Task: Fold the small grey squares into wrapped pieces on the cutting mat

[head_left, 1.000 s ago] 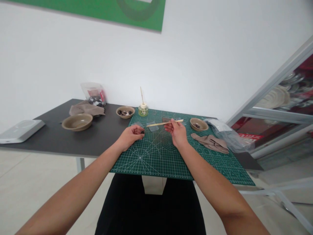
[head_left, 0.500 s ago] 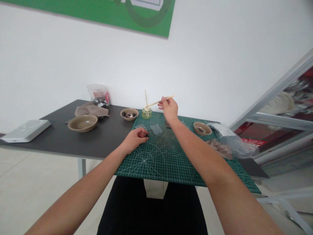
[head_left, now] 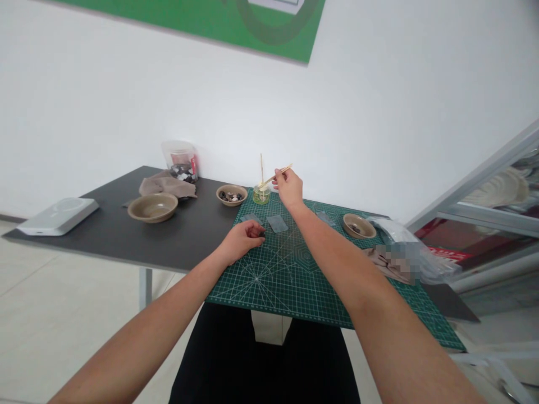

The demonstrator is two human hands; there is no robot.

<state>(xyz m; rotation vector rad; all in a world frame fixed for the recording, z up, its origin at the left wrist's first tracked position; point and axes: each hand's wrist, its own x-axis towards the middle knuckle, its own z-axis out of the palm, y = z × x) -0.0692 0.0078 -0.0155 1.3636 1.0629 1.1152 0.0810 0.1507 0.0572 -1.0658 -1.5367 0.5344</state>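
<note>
My right hand pinches thin wooden sticks, whose lower end reaches the mouth of a small glass jar with yellow-green contents. Another stick stands upright at the jar. Above the left part of the green cutting mat, my left hand has its fingers closed on a small dark piece, mostly hidden by the fingertips. Close to that hand lies a clear plastic square on the mat. The bowl of stones stands left of the jar.
An empty brown bowl, a crumpled cloth, a plastic tub and a white scale are at the left. On the right are a small bowl, a plastic bag and a metal-framed rack.
The view has shifted, moving the scene slightly right. My right hand has come closer to the jar with the sticks, now held at a steeper slant. My left hand keeps its pinch.
</note>
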